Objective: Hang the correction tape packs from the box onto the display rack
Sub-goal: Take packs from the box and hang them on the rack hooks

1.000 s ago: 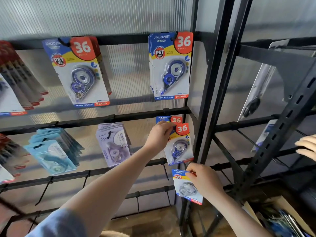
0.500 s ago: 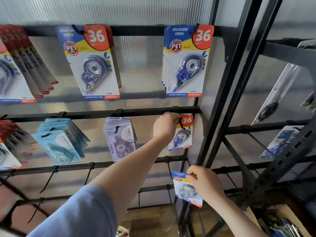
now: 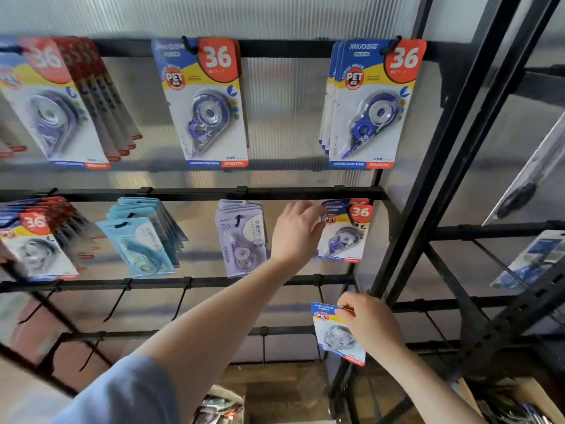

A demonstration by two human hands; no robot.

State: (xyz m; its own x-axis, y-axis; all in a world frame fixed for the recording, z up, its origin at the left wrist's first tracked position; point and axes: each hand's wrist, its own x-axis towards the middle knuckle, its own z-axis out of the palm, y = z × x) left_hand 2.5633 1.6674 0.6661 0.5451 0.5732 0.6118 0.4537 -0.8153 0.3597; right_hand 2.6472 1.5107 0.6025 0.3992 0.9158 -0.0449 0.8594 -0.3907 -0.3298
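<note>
Since half-second back: our left hand (image 3: 296, 232) let go, fingers now spread beside hung pack (image 3: 344, 232) at rack (image 3: 214, 194) middle bar's right end. Right hand (image 3: 371, 327) pinches second pack (image 3: 334, 335): "JINUO", "PET". Hung pack reads "36".

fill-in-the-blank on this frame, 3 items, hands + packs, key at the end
1. The right hand grips a blue-and-white correction tape pack below the ____ rail.
2. The left hand, fingers relaxed, is beside the hung pack with a red 36 tab in the ____ row.
3. The pale purple packs hang to the ____ of the left hand.

Missing words: third; second; left
</note>
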